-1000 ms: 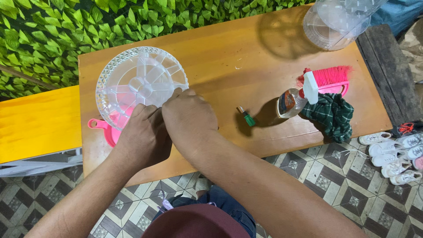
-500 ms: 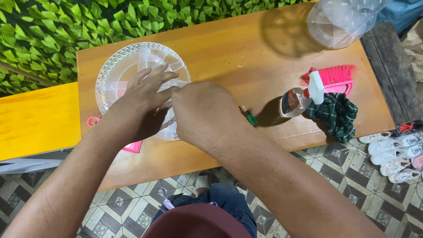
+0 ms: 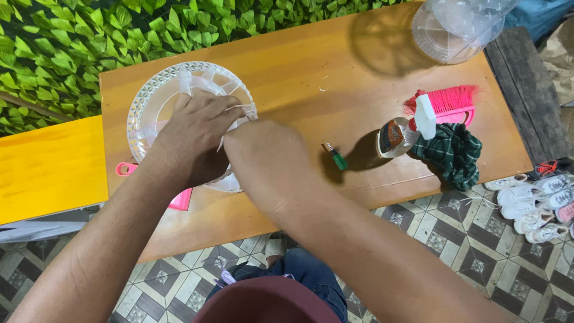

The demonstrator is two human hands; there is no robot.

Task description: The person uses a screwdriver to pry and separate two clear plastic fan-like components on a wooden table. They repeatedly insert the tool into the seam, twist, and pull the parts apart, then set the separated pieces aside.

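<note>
Two hands (image 3: 233, 149) press on a clear sectioned tray (image 3: 155, 101), grip apparently hidden.

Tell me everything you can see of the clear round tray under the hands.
The clear round tray looks like transparent plastic, with a faceted, crystal-like rim and thin dividing walls fanning out inside. It lies flat at the left end of the wooden table, partly over a pink object. The left hand presses spread fingers onto its middle, and the right hand covers its near right edge, hiding that part.
</note>
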